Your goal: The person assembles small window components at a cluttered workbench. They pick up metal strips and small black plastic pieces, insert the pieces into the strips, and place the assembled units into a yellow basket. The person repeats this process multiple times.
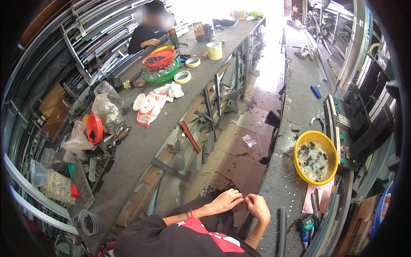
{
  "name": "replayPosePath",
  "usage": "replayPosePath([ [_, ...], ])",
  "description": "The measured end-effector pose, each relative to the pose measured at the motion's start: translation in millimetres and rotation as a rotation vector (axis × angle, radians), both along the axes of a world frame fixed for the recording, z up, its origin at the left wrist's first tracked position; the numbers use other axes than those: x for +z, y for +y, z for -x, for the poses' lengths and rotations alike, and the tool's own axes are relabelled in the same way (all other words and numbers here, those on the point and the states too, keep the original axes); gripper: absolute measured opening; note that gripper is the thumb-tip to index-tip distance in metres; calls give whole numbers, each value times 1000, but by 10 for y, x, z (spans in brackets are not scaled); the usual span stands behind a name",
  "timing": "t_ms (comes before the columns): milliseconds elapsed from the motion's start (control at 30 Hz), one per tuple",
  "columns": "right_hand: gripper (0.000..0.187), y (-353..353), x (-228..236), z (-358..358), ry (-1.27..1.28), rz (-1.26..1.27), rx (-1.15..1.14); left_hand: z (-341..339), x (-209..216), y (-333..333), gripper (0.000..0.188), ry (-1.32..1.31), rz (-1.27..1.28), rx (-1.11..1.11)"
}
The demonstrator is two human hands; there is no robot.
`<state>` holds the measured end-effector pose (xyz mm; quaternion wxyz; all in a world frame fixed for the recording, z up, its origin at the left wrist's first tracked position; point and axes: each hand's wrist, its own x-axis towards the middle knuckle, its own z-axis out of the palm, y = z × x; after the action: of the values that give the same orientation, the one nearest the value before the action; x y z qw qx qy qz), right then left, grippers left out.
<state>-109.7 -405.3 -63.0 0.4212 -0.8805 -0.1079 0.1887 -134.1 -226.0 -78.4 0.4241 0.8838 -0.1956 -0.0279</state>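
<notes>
My left hand and my right hand meet in front of my body, above my lap. Both have their fingers curled in, with the fingertips pinched close together. Whatever lies between them, if anything, is too small or hidden to make out. To the right of my hands, on the right bench, stands a yellow basket holding many small clear and dark pieces. A long dark strip lies on that bench close to my right forearm.
Pliers, a tape measure and a control panel sit at right. The left bench carries red and green baskets, tape rolls and bags. Another person works at its far side.
</notes>
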Motion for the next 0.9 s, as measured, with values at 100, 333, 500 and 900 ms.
replayPosePath([
  [100, 21, -32, -50, -11, 2, -3, -13, -7, -15, -27, 23, 7, 19, -6],
  [333, 20, 39, -9, -21, 43, 23, -61, -104, 114, -28, 19, 197, 225, 32],
  [500, 23, 70, 199, -39, 136, -435, -123, -324, 324, -66, 19, 251, 504, 85],
  [900, 21, -143, 1298, 957, -196, -554, -691, -656, 723, -488, 37, 220, 592, -618],
])
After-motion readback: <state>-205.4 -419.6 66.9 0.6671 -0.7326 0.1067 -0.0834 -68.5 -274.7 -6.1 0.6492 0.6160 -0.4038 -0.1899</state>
